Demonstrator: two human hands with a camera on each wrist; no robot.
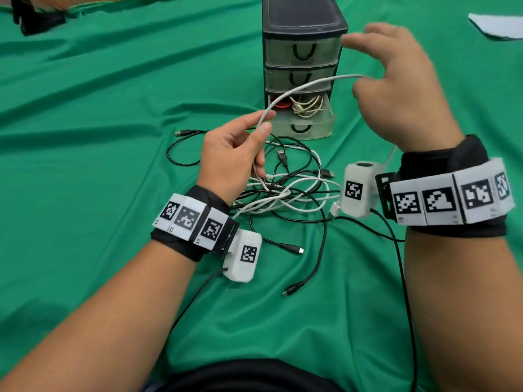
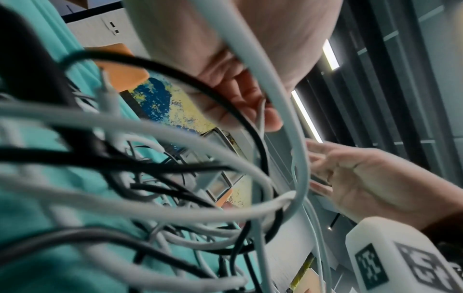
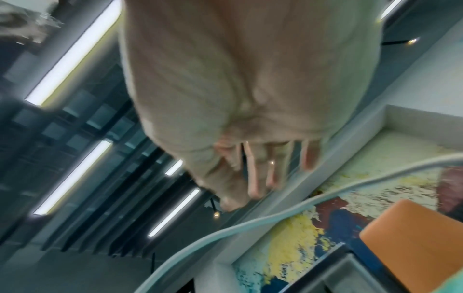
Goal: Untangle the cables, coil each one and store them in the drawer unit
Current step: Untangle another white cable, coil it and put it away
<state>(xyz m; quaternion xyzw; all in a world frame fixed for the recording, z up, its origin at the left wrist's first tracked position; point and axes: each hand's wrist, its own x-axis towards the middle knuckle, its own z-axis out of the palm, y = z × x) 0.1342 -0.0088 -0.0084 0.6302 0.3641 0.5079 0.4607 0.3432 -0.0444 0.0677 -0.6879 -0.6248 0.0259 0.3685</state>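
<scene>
My left hand pinches a white cable between thumb and index finger, above a tangle of black and white cables on the green cloth. The cable arcs up and right to my raised, blurred right hand, in front of the drawer unit. In the right wrist view the right hand's fingers are spread and nearly straight, and the white cable passes beneath them with no visible grip. The bottom drawer is pulled out and holds a coiled white cable and a red one. The two upper drawers are closed.
Loose black cable ends lie around the tangle, one plug at the left and one nearer me. A black object sits at the far left and a white sheet at the far right. The cloth is wrinkled.
</scene>
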